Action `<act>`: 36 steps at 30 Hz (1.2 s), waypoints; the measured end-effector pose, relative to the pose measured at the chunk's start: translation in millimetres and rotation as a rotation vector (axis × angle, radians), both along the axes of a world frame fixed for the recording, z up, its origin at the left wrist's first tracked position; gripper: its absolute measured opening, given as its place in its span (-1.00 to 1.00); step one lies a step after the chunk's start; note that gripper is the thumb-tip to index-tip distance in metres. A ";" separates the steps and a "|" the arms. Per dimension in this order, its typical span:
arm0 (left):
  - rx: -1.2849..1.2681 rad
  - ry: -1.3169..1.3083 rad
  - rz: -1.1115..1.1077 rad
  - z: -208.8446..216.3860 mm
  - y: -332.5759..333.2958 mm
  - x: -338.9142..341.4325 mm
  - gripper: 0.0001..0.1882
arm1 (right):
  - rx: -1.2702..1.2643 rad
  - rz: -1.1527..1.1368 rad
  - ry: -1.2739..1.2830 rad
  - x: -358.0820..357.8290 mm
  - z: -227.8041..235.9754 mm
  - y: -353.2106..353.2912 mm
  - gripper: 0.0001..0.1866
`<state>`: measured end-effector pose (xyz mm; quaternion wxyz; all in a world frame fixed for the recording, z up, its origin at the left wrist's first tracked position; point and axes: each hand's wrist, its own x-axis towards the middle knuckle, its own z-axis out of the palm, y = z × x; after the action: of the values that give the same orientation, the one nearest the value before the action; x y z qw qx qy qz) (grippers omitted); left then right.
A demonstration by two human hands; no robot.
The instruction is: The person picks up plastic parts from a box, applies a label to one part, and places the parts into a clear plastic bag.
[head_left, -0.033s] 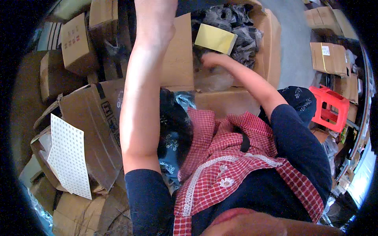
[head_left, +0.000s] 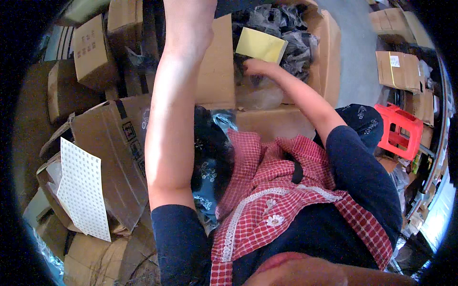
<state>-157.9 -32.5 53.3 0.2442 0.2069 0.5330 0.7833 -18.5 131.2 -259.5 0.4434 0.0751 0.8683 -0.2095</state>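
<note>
My left arm reaches up to the top edge, where only the start of my left hand shows; its fingers are cut off. Inside an open cardboard box, my right hand points down with bent fingers, closed around something I cannot make out. Just above it lies a yellow rectangular card or flat pack. Under and beyond that are several black items in clear plastic bags. A crumpled translucent plastic bag sits below my right hand, near the box's close wall.
At left are a large brown carton, a white sheet with rows of small marks and a stacked carton. A red plastic stool stands at right. Beyond it, more cartons line the grey floor.
My right hand has shifted slightly up and to the left inside the box. My left arm stays nearly in place.
</note>
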 end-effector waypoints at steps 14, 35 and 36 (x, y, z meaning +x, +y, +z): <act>0.128 -0.329 0.052 -6.0 13.0 -9.7 -0.79 | -0.148 -1.043 0.537 13.3 -126.1 61.5 -0.71; 0.101 0.009 -0.088 -41.5 24.2 26.8 -0.62 | -0.657 -0.772 1.267 35.6 284.2 -11.2 -0.78; 0.078 -0.010 -0.104 -41.1 24.1 30.2 -0.58 | -0.605 -0.689 1.269 38.2 285.6 -17.9 -0.78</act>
<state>-127.7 -8.4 12.2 0.2789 0.2398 0.4893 0.7908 19.7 113.3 26.1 -0.2267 0.0823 0.7886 -0.5656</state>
